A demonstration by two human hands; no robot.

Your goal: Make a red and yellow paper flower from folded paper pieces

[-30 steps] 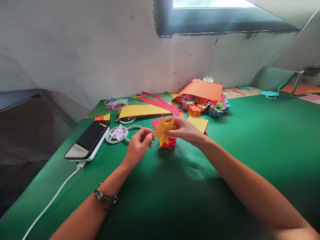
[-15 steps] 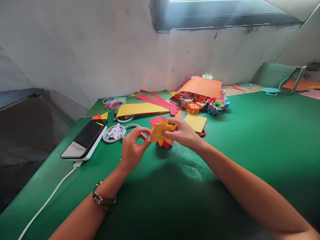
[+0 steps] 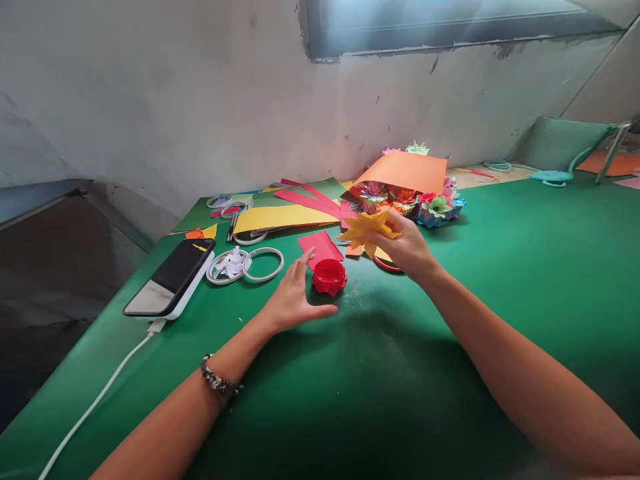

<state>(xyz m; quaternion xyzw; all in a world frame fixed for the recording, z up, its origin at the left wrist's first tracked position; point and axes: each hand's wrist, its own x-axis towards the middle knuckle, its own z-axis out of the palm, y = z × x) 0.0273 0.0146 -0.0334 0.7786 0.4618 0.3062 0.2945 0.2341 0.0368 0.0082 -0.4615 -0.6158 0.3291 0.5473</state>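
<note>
A yellow paper flower with pointed petals is pinched in my right hand, raised over the table. My left hand is open, thumb and fingers spread, just left of a small red paper cup. That cup stands upright on the green table, its hollow top facing up and folded points around its base. No contact between the left fingers and the cup is visible. Behind the cup lies a piece of red paper. Red scissor handles show partly below the right hand.
Left stand a power bank with a white cable, a roll holding white scraps and a ring-shaped tape roll. Behind are yellow paper, an orange sheet and several paper flowers. A green bag sits far right.
My left hand has let go of the yellow flower and moved down beside the red cup, opening. My right hand has carried the flower up and right, uncovering the cup.
</note>
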